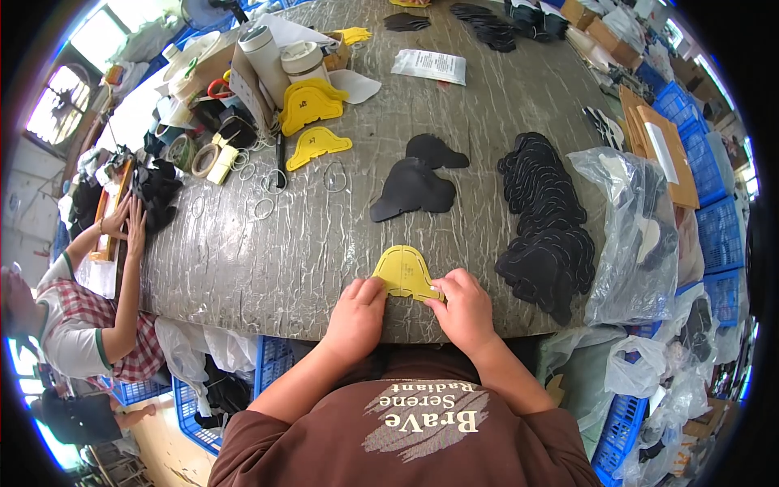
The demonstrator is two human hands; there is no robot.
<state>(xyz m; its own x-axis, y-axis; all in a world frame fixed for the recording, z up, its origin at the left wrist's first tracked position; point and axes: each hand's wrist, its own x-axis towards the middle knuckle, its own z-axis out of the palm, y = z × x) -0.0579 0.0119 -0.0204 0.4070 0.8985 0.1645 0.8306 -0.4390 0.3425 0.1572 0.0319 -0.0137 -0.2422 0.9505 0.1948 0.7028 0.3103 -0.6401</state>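
A yellow curved template [403, 273] with narrow slots along its edge lies near the front edge of the table. My left hand [358, 315] grips its left corner, fingers bent over it. At the right corner, my right hand [464, 308] pinches it between thumb and fingers. Whether anything lies beneath the template cannot be seen. Just beyond it are two dark cut pieces, a larger one [412, 189] and a smaller one [436, 151] partly behind it. To the right, a long overlapping row of black cut pieces [542, 191] with light edge marks runs toward me.
More yellow templates [319, 148] sit at the left among rubber bands [264, 209], tape rolls [204, 160] and a white canister [261, 49]. A clear plastic bag [629, 243] bounds the right side, with blue crates [704, 170] beyond. At far left another person's hands [126, 223] touch a wooden frame.
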